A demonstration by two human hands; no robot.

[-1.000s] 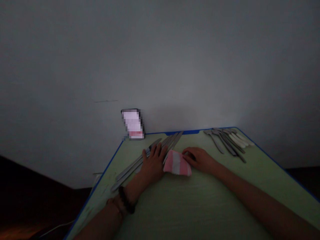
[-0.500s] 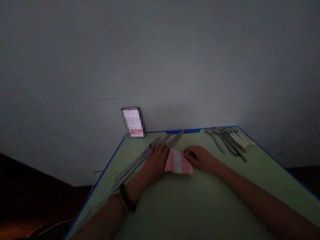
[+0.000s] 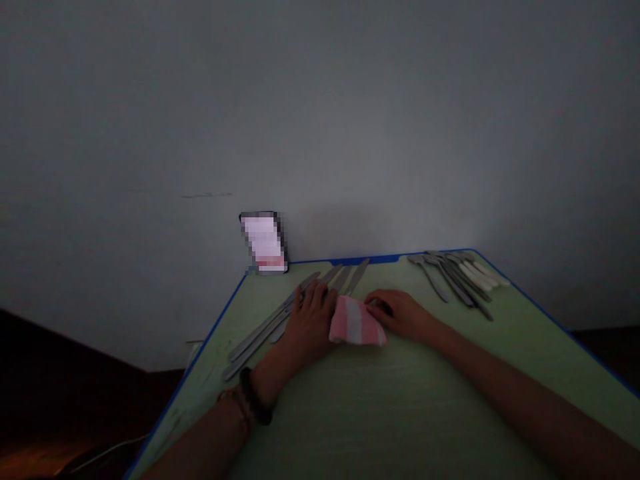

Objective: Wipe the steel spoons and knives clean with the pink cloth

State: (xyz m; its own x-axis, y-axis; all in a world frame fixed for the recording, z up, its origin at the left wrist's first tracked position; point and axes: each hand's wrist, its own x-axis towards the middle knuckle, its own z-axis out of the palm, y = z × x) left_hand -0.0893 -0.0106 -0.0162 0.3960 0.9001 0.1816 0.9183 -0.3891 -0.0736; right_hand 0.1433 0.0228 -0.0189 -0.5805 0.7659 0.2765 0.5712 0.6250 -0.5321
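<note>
A folded pink-and-white striped cloth (image 3: 356,322) lies on the green table (image 3: 400,407) between my two hands. My left hand (image 3: 309,321) rests flat, fingers spread, over a row of long metal knives (image 3: 265,328) that run diagonally toward the table's far edge. It touches the cloth's left side. My right hand (image 3: 400,313) lies on the table against the cloth's right edge, fingers curled low toward the fabric; whether they pinch it is hard to see in the dim light.
Several spoons and forks (image 3: 457,277), some with pale handles, lie at the far right corner. A lit phone screen (image 3: 263,242) leans against the grey wall at the far left corner. The table has a blue rim (image 3: 350,260).
My left hand has slid a little farther up along the knives. The cloth and my right hand have hardly moved.
</note>
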